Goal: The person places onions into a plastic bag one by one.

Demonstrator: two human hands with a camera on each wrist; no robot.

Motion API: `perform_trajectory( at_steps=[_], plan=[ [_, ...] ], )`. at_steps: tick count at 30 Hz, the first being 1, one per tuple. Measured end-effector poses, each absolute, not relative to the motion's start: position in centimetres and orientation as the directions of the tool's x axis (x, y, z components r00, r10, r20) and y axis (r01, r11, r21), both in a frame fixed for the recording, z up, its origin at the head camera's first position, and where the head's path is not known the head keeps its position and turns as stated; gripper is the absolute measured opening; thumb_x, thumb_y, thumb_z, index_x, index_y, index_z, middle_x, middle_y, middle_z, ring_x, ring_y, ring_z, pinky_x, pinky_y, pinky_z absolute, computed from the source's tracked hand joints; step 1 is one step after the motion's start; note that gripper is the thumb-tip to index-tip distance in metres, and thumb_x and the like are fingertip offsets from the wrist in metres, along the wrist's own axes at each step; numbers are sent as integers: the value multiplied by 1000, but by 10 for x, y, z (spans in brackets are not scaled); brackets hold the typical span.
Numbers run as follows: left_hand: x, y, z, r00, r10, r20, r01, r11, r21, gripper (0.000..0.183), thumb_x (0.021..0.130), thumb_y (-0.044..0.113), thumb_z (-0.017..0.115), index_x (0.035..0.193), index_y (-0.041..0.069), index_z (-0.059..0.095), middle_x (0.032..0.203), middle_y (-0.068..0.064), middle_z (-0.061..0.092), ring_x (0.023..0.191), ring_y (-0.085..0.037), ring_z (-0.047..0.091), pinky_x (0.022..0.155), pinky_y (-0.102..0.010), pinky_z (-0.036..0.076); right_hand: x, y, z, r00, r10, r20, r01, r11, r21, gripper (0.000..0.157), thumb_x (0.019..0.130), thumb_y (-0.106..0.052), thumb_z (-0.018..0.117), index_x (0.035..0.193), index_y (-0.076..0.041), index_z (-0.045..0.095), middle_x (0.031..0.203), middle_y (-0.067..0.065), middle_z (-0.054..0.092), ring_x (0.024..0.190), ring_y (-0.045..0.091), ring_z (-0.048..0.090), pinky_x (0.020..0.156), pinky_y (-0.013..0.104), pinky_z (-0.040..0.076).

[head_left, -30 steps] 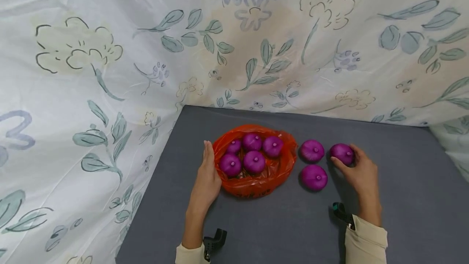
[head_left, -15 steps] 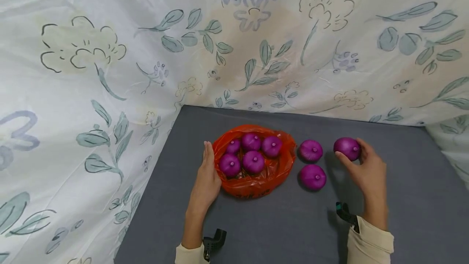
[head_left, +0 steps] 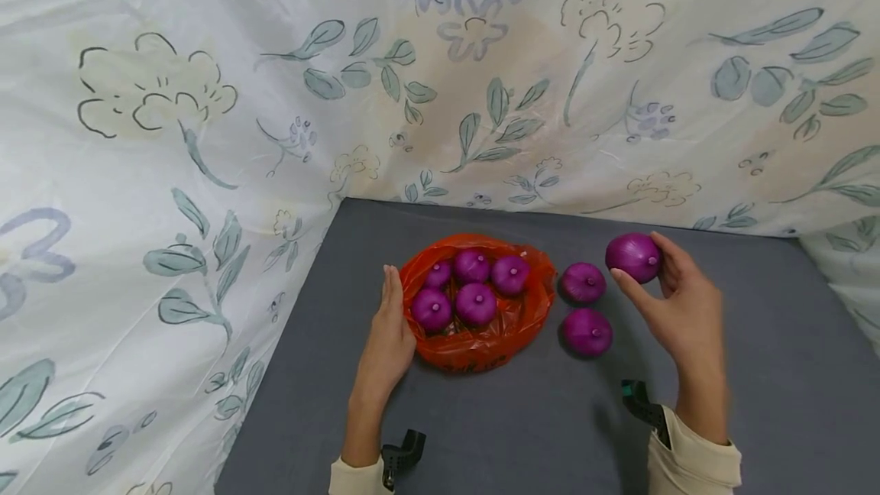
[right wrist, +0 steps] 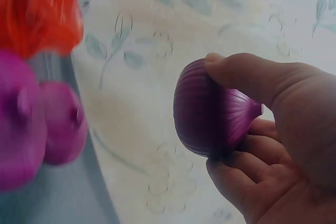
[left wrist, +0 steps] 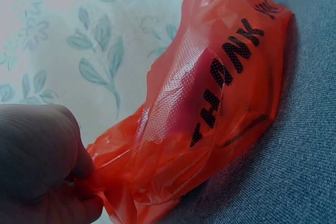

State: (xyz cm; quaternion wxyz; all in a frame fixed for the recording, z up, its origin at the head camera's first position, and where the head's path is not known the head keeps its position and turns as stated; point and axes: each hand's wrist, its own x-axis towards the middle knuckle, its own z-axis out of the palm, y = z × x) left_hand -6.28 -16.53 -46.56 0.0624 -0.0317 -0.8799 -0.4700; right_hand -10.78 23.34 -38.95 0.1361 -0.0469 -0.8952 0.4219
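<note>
A purple onion (head_left: 633, 257) is held above the table between the thumb and fingers of my right hand (head_left: 687, 312). In the right wrist view the held onion (right wrist: 202, 111) shows its pointed stem end toward the palm. My left hand (head_left: 387, 342) is at the left side of a red plastic bag (head_left: 509, 338), which is spread wide with several purple onions (head_left: 477, 304) inside. The left wrist view has the left hand (left wrist: 47, 166) pinching a gathered edge of the bag (left wrist: 210, 103), printed with black letters.
Two loose onions lie right of the bag, a rear onion (head_left: 583, 283) and a front onion (head_left: 587, 332). A dark grey cloth (head_left: 509, 426) covers the table. Floral fabric (head_left: 440, 98) hangs behind it and along the left side.
My right hand has lifted the onion off the table, first shifting slightly right, then up and back left. The left hand and the bag have stayed in place.
</note>
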Motion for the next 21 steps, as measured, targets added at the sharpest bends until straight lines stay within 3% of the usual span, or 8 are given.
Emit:
perform_trajectory(
  at_steps=[7, 10, 18, 21],
  plan=[
    [-62, -167, -465, -989, -2, 148, 121, 565, 816, 79, 105, -11, 36, 170, 16, 1, 177, -1, -4, 163, -21, 3, 127, -50, 22, -103, 205, -381, -955, 93, 283, -168, 618, -768, 83, 90, -32, 87, 162, -27, 47, 155, 10, 56, 142, 32, 53, 108, 22, 44],
    [-62, -168, -465, -991, -1, 134, 110, 568, 816, 78, 105, -10, 35, 170, 17, 1, 177, 1, -5, 163, -18, 2, 127, -47, 21, -104, 196, -383, -953, 54, 299, -208, 602, -771, 82, 89, -31, 88, 161, -28, 48, 155, 11, 57, 141, 33, 54, 108, 23, 44],
    [-61, -169, -465, -992, 3, 128, 107, 562, 820, 78, 105, -10, 34, 170, 19, 0, 177, 3, -6, 162, -16, 1, 128, -46, 19, -107, 164, -394, -948, -63, 313, -290, 581, -760, 79, 88, -35, 89, 158, -24, 52, 150, 12, 61, 133, 33, 63, 100, 49, 52],
    [-61, -169, -465, -992, 6, 127, 109, 558, 823, 79, 105, -10, 33, 170, 20, -1, 177, 3, -6, 162, -15, 1, 128, -46, 19, -107, 154, -399, -946, -105, 308, -310, 573, -758, 79, 88, -34, 89, 157, -20, 53, 150, 13, 61, 132, 33, 64, 99, 51, 53]
  ],
)
